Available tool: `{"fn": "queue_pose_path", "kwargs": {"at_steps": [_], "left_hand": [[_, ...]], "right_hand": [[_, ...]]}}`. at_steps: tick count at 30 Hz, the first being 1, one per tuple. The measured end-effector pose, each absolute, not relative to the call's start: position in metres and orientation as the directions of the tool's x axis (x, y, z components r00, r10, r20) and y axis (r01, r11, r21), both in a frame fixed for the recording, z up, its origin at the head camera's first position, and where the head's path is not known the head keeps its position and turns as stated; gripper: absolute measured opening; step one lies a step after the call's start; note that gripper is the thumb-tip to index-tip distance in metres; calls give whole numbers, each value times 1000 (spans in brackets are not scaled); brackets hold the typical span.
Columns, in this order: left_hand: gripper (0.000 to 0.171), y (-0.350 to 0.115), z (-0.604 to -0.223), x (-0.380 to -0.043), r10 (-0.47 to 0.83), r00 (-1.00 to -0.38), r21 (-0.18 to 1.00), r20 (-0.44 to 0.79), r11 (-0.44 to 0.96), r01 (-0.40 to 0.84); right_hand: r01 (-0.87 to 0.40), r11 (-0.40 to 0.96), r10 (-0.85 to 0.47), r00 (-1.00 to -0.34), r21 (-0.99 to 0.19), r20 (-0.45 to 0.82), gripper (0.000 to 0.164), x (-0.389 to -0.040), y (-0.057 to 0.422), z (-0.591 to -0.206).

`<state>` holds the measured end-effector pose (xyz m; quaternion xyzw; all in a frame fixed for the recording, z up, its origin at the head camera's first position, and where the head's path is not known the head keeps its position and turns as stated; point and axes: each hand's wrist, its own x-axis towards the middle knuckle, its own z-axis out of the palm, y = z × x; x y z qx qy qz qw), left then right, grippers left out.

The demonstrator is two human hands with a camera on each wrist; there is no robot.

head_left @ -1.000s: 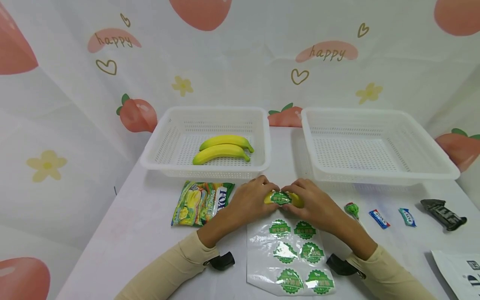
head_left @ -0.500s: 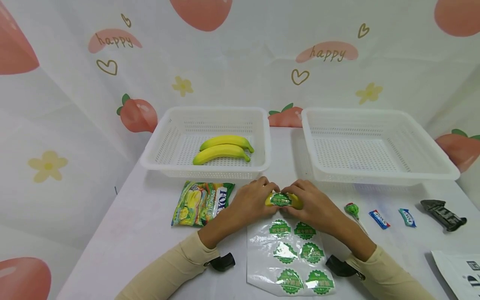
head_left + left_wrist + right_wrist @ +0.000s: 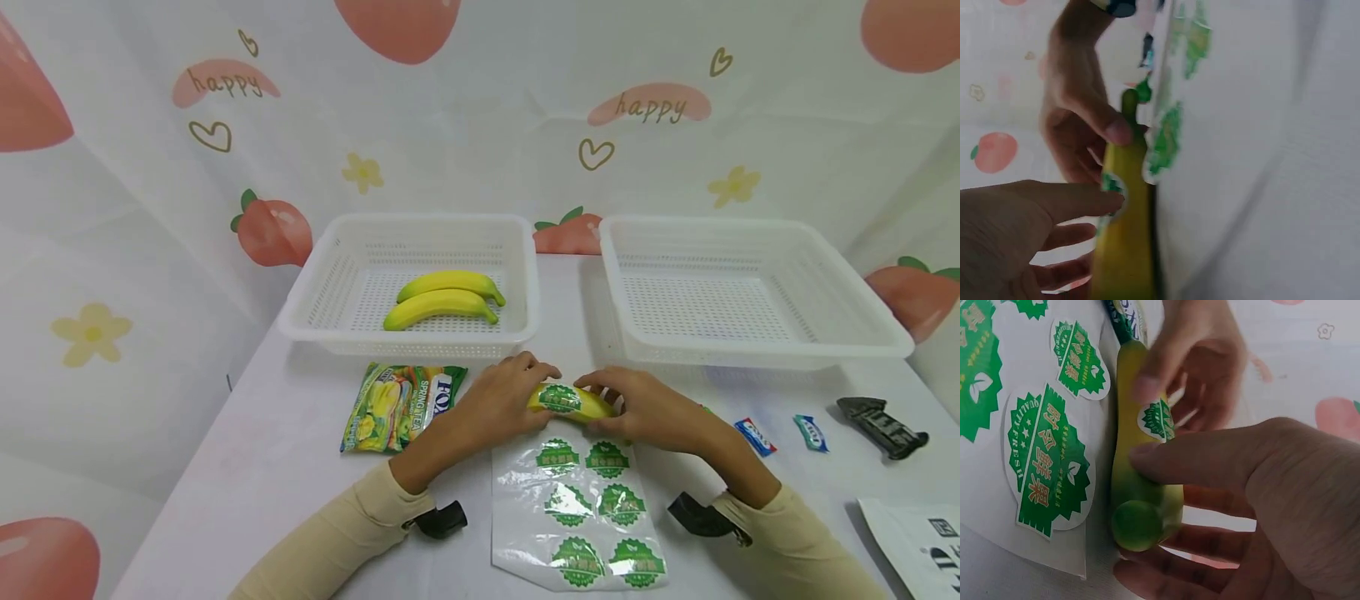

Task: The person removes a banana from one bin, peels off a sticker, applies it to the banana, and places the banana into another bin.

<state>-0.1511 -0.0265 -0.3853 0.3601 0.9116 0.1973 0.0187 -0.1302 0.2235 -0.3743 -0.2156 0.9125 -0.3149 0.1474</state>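
Observation:
A yellow banana [image 3: 597,407] lies across the top of the sticker sheet [image 3: 521,529], with a green round sticker [image 3: 560,398] on its upper side. My left hand [image 3: 504,402] grips the banana's left part, its thumb near the sticker. My right hand [image 3: 651,410] holds the right part; in the right wrist view, its thumb presses on the banana [image 3: 1129,450] and its fingers reach round the far side. Part of the sticker [image 3: 1152,422] shows between the two thumbs there. Several green stickers remain on the glossy sheet.
Two bananas lie in the left white basket [image 3: 296,321]; the right white basket [image 3: 757,354] stands beside it. A candy bag [image 3: 401,408] is left of my hands. Small wrapped candies [image 3: 755,437], a black packet [image 3: 883,427] and a white packet [image 3: 915,542] lie to the right.
My right hand has shifted right along the banana, away from the sticker, and its forearm now hides most of the lollipop. My left hand keeps its hold. More of the banana shows.

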Motion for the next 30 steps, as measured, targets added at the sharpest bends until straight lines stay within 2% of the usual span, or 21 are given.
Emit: {"fn": "queue_pose_path", "kwargs": {"at_steps": [6, 9, 13, 17, 23, 30], "left_hand": [[49, -14, -367, -152, 699, -698, 621, 154, 481, 619], [49, -3, -361, -155, 705, -683, 690, 191, 398, 604], [50, 12, -358, -166, 685, -701, 762, 197, 343, 549], [54, 23, -358, -180, 677, -720, 801, 154, 341, 492], [57, 32, -360, -195, 689, -715, 818, 121, 340, 465], [55, 37, -360, -199, 680, -725, 828, 113, 339, 447]], "right_hand": [[-301, 700, -495, -858, -648, -135, 51, -132, 226, -376], [-293, 704, -489, -861, -646, -143, 48, -133, 225, -376], [-280, 711, -479, -864, -646, -153, 46, -134, 224, -375], [-293, 706, -492, -858, -644, -149, 49, -134, 223, -374], [-339, 709, -521, -843, -618, -135, 51, -133, 226, -370], [-283, 731, -486, -855, -621, -182, 46, -128, 243, -348]]}}
